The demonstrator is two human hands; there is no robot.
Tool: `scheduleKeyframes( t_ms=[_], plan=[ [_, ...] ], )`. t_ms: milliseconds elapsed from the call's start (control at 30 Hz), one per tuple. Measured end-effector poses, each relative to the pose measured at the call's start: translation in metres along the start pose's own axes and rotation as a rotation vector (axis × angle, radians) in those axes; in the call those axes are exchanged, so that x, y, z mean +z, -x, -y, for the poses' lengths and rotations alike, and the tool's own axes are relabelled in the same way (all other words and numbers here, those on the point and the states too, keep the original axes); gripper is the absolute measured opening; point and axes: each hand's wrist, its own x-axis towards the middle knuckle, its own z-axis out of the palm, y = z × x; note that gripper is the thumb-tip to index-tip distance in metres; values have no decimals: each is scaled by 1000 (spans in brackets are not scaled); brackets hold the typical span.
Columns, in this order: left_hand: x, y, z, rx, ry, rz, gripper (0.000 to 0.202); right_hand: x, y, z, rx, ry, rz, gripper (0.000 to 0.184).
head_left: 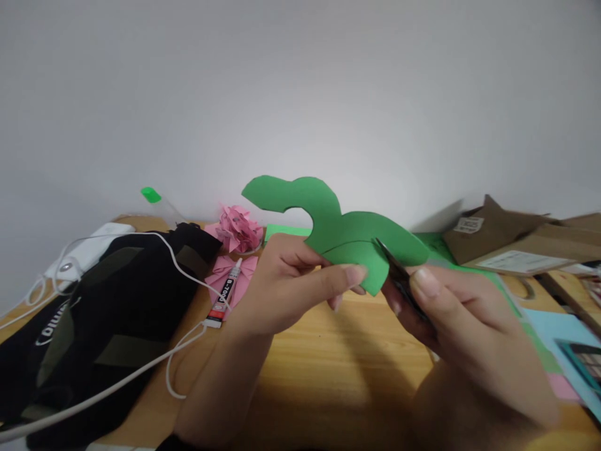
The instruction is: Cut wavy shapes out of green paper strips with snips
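Note:
My left hand [291, 285] pinches a green paper cut-out [328, 228] with a curved, hooked outline, thumb in front and fingers behind, holding it up above the wooden table [328, 363]. My right hand [451, 326] is closed round dark scissors [399, 275] whose blades bite into the lower right edge of the green paper. Most of the scissors is hidden in my fingers.
A black bag [107, 313] with a white cable [117, 382] lies at the left. A glue tube [225, 294] rests on pink paper beside a pink paper flower [237, 228]. Brown cardboard [507, 235], green sheets [436, 244] and coloured sheets [563, 338] are at the right.

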Motion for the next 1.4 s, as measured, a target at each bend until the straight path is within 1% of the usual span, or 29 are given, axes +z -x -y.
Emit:
scheduleKeyframes(
  t_ms=[133,233,400,500,633,767,933,1133,1267,1400],
  plan=[
    [-1,0,-1,-26,7,-4,25,-1,-1,1,-28,36,22,48],
    [-1,1,-1,-37,10,2,21,-1,-2,2,-20,33,33,48],
    [-1,2,-1,-23,-7,-2,22,-1,-2,4,16,10,37,48],
    [-1,2,-1,-11,8,4,24,0,-2,4,9,12,27,49],
    [0,2,-1,-29,41,2,23,0,-4,4,3,24,37,49],
    [0,1,-1,-24,11,-1,26,1,-5,6,-2,14,30,50],
    [-1,0,0,-19,-31,-10,22,1,-5,5,33,10,18,50],
    [-1,0,-1,20,-93,2,32,-1,-3,4,37,2,28,50],
    [-1,0,-1,24,-62,24,40,-1,-4,7,16,38,27,51],
    [-1,1,-2,-12,-16,27,38,-2,-5,6,-28,48,40,51]
  ],
)
